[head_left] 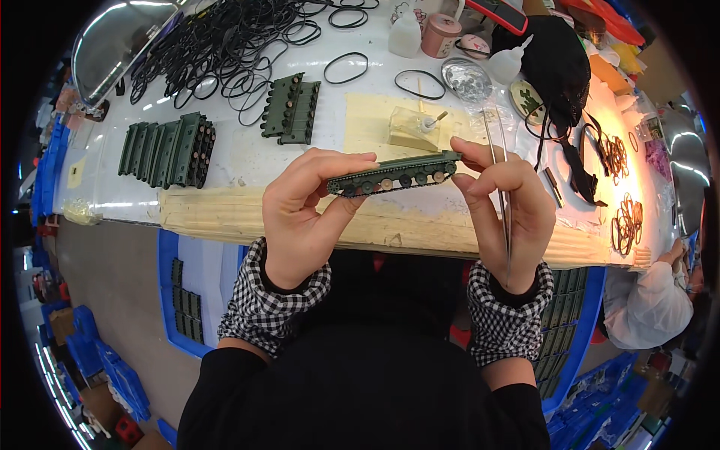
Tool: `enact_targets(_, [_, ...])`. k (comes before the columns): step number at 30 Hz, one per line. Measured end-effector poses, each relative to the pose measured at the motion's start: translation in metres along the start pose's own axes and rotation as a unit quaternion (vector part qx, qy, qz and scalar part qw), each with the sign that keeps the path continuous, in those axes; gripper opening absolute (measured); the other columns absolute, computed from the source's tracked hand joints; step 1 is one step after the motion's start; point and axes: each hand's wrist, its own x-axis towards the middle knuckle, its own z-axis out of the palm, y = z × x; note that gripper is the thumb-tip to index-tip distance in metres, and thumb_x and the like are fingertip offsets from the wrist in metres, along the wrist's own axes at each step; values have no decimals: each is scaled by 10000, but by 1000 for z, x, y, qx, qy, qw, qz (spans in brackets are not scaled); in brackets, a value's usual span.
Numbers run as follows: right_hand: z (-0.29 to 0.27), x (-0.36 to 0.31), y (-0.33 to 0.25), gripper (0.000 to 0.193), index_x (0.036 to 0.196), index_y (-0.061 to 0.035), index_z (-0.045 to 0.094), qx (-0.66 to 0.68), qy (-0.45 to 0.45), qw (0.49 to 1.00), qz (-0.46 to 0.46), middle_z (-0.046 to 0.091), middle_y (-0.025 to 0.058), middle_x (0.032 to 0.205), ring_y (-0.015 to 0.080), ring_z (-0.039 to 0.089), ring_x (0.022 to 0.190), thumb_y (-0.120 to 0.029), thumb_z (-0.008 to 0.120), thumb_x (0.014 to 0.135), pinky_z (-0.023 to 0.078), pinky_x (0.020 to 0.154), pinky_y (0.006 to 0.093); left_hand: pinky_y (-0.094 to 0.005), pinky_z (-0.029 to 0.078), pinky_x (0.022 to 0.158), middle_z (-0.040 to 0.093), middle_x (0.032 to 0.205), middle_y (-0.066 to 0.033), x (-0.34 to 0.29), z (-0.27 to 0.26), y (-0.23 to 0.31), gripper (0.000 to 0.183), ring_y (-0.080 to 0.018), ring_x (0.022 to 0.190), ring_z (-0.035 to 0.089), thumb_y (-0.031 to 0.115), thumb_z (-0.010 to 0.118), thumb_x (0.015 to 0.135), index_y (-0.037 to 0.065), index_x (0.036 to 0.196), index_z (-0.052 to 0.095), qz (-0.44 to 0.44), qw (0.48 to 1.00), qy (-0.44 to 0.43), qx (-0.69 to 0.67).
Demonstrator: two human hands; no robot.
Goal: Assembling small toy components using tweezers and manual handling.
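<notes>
Between my two hands, above the table's near edge, is a dark green model tank hull side with a row of small wheels and a black track band around them. My left hand pinches its left end between thumb and fingers. At the right end, the thumb and index finger of my right hand grip it too. Metal tweezers are tucked in my right hand, tips pointing away from me. Just beyond the part stands a small yellowish block with a nozzle or stick in its top.
Green hull parts stand in a row at left, with another pair nearer the middle. Black rubber bands pile up at the back left. A black bag lies back right. Blue trays flank my lap. A co-worker's sleeve is at far right.
</notes>
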Motion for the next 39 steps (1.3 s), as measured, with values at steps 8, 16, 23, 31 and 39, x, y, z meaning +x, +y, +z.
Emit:
enact_targets(8, [-1,-2,0,168,808,-11,580,32,-30,999,30,624,83,800,264,691,957,134,660,782,525,796,312,-410,472,987,654,1007,-127,6,-13,-1,234,-188,947,624,-90,686,774,-16,993,650,95,991,-58,69])
enact_targets(16, [13,-10,-6,172,886,-5,564,-14,23,999,26,656,189,1029,241,661,953,44,704,799,516,868,317,-443,472,1008,602,850,-75,30,-25,14,238,-166,862,608,-140,681,704,1,892,648,144,985,11,90])
enact_targets(23, [34,-6,-16,257,818,-31,567,-57,53,995,-68,653,128,806,248,657,752,27,791,705,500,621,304,-316,524,858,622,835,-72,37,-16,13,275,-167,795,603,-125,695,683,16,919,713,140,979,-35,146])
enact_targets(31, [44,2,-19,254,781,-35,554,-46,90,991,-92,622,85,726,218,642,675,40,783,702,493,579,285,-294,500,728,625,823,-73,34,-9,11,284,-185,771,617,-111,681,677,30,921,718,153,978,-63,125])
enact_targets(39, [43,0,-20,222,751,-42,531,-29,88,994,-55,620,93,723,185,613,628,77,716,720,474,576,262,-389,536,910,651,844,-53,28,-5,8,295,-184,814,631,-112,704,659,48,906,729,153,974,-59,158])
